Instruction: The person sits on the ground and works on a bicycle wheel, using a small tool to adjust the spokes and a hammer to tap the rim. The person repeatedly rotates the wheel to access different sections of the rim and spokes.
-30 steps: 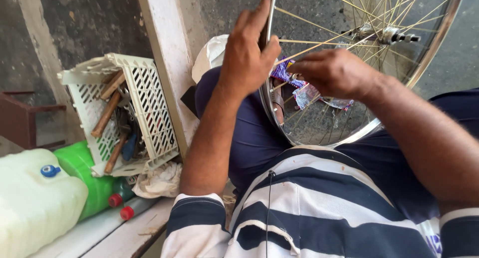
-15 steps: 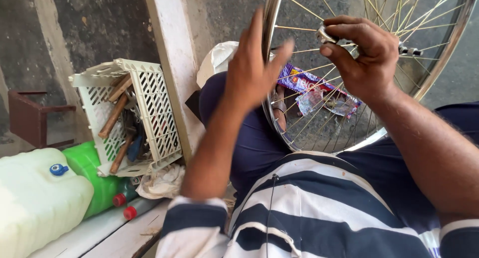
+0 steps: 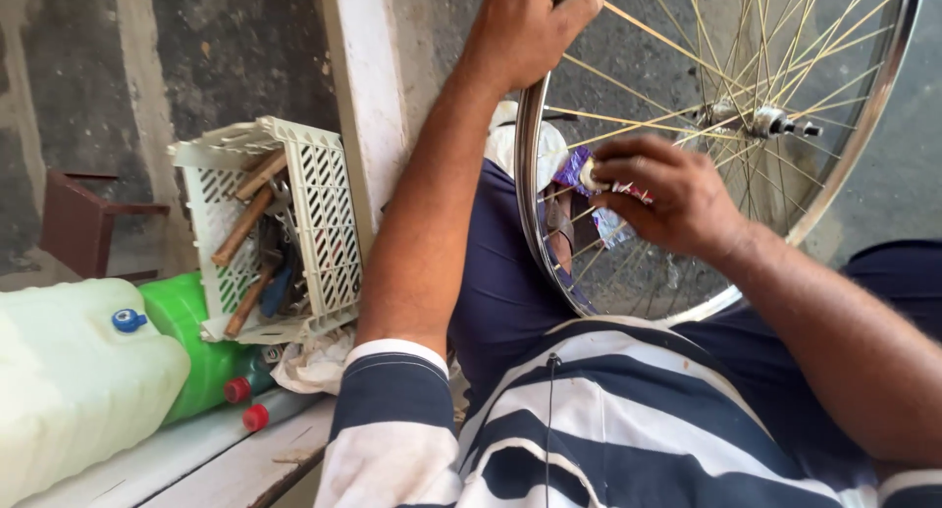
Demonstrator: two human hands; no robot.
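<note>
Two hands are busy on one big shiny metal bicycle wheel with thin silver spokes (image 3: 549, 263). I see the wheel standing on its edge on my lap, leaning a little, with its hub (image 3: 760, 122) up near the top right.

I have my left hand (image 3: 520, 27) up high on the rim. My left arm goes straight up from the striped sleeve (image 3: 392, 410). The fingers are curled over the rim and the thumb sticks out to the right along it, so this hand is closed on the wheel.

I have my right hand (image 3: 667, 199) in front of the spokes, below the hub. My right arm comes in from the lower right and bends at the wrist. The fingers are bunched close together and pinch something small at the tips. I cannot tell what the small thing is. Just behind those fingers, through the spokes, I see a crinkly purple and white wrapper (image 3: 574, 169).

To the left, a white plastic crate with holes (image 3: 324, 223) leans over with wooden-handled tools (image 3: 243, 223) inside it. Below it lie a green plastic bottle (image 3: 191, 341) and a big pale plastic jug with a blue cap (image 3: 78, 380), side by side on a white board (image 3: 196, 459).
</note>
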